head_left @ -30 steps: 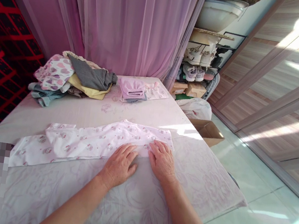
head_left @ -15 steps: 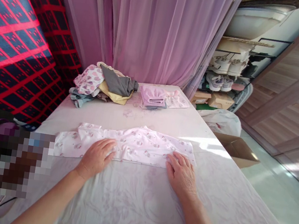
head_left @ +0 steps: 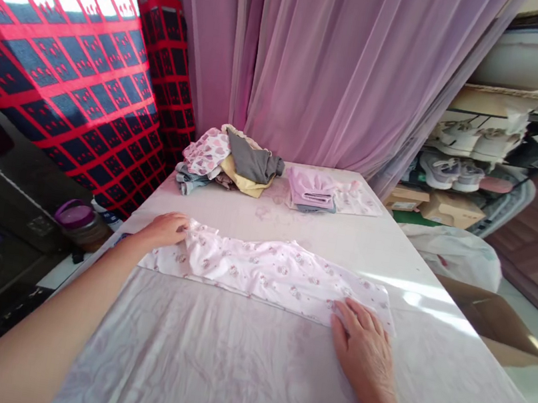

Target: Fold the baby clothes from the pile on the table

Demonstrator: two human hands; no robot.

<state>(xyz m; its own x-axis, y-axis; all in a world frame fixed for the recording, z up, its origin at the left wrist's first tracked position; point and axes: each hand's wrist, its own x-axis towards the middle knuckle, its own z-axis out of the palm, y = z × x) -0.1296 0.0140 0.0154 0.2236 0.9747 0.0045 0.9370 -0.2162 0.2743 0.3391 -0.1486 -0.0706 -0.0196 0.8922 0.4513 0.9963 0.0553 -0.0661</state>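
The long folded strip of pale pink printed fabric [head_left: 268, 275] lay crosswise on the cloth-covered desk [head_left: 205, 360], its long axis running left to right between the hands and sloping slightly toward the person on the right. The left hand [head_left: 161, 229] sat at the strip's far left end, its fingers curled at the corner; whether they pinched the cloth, I could not tell. The right hand [head_left: 362, 347] lay flat and spread on the near edge at the right end, holding nothing. Beyond the hands were a loose clothes pile [head_left: 229, 162] and a folded lilac garment [head_left: 311, 191].
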